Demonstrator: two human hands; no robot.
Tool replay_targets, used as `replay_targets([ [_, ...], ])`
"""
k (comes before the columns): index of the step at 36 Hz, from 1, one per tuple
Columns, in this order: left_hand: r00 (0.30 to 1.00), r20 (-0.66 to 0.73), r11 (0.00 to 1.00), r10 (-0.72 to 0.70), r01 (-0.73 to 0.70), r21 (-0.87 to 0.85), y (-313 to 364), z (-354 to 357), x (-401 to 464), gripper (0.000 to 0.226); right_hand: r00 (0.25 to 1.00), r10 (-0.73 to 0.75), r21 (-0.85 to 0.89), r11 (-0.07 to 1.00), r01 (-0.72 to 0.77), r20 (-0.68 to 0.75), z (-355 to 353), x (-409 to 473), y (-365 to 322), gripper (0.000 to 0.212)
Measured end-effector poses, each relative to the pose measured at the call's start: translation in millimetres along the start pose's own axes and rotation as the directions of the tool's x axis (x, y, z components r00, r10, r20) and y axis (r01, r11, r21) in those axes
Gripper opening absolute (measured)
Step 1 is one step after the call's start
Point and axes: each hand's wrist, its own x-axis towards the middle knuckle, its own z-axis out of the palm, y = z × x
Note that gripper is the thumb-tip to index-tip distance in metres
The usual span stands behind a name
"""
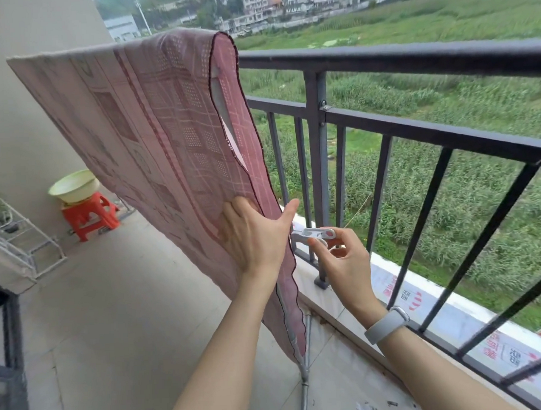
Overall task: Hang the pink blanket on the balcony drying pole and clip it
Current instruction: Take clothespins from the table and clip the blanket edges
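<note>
Fingers (232, 212) of the left hand (255, 236) lie straight and flat against the near face of the pink blanket (154, 132), thumb spread toward the railing. Right hand (343, 257) pinches a white clip (314, 235) between thumb and curled fingers; clip's long axis runs level, its mouth pointing left at the blanket's dark-stitched edge, just beside the left thumb. Whether it bites the cloth cannot be told.

Head view: blanket is draped doubled over a high bar hidden under the fold, long axis running along that bar from left wall to near the railing (411, 62), both layers hanging down. Pale band (386, 325) on right wrist. Red printed characters on a sheet (438, 309) beyond the railing, not legible. Green basin (73, 185) sits on a red stool (90, 214), far left.
</note>
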Motion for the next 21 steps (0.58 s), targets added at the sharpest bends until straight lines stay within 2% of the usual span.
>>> replay_targets([
  [3, 0.996, -0.041, 0.996, -0.077, 0.075, -0.047, 7, 5, -1, 0.069, 1.0, 0.003, -0.003, 1.0, -0.003, 0.017, -6, 2, 8, 0.022],
  [4, 0.994, -0.054, 0.993, -0.097, 0.093, -0.066, 9, 5, -1, 0.066, 0.998, -0.011, -0.016, 1.0, 0.012, 0.066, -8, 4, 10, 0.02],
  [6, 0.989, -0.084, 0.989, -0.12, 0.111, -0.102, 11, 5, 1, 0.059, 0.966, -0.046, -0.076, 0.995, 0.067, 0.255, -11, 11, 17, 0.017],
  [9, 0.989, -0.117, 0.992, -0.09, 0.078, -0.101, 11, 2, 4, 0.047, 0.813, -0.057, -0.133, 0.978, 0.163, 0.579, -8, 20, 26, 0.018],
  [11, 0.99, -0.135, 0.995, -0.049, 0.036, -0.093, 10, 0, 5, 0.041, 0.723, -0.06, -0.15, 0.963, 0.224, 0.688, -2, 24, 28, 0.023],
  [14, 0.99, -0.143, 0.999, 0.01, -0.015, -0.034, 9, -4, 8, 0.035, 0.684, -0.122, -0.139, 0.939, 0.313, 0.719, 11, 29, 24, 0.031],
  [21, 0.987, -0.118, 0.991, 0.113, -0.104, 0.08, 11, -14, 16, 0.029, 0.81, -0.177, -0.129, 0.947, 0.296, 0.559, 32, 26, 25, 0.035],
])
